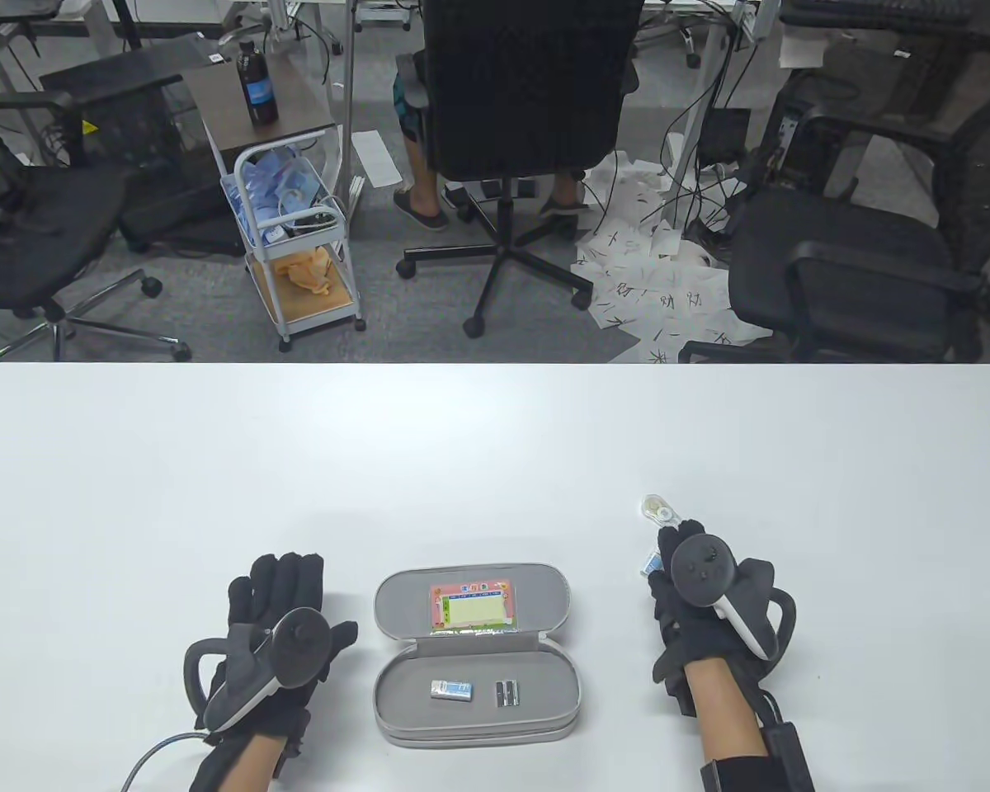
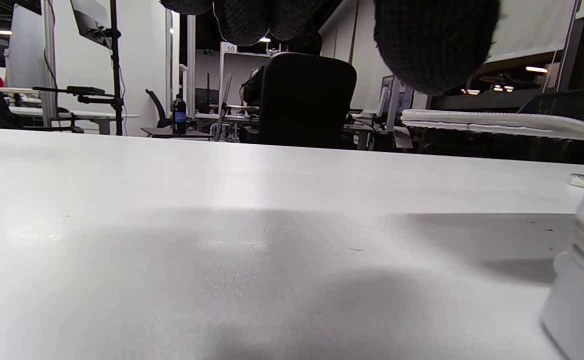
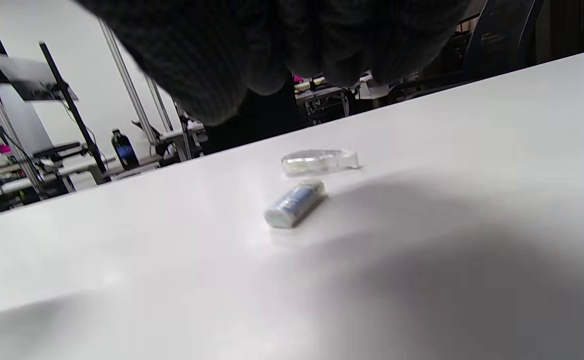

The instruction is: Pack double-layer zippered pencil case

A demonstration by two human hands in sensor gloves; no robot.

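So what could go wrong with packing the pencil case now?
1. The small blue eraser and the clear tape dispenser lie close together under the right hand; reaching for one could knock the other away.
2. The pencil case lies open with nothing holding it; the left hand rests apart on the table, so the case might slide when something is dropped in.

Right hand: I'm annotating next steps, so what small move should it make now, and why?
Probably lower the right hand onto the small blue-labelled eraser and pinch it. It lies loose on the table beside a clear tape dispenser, just under the fingers, apart from them. The pencil case lies open with two small items already inside.
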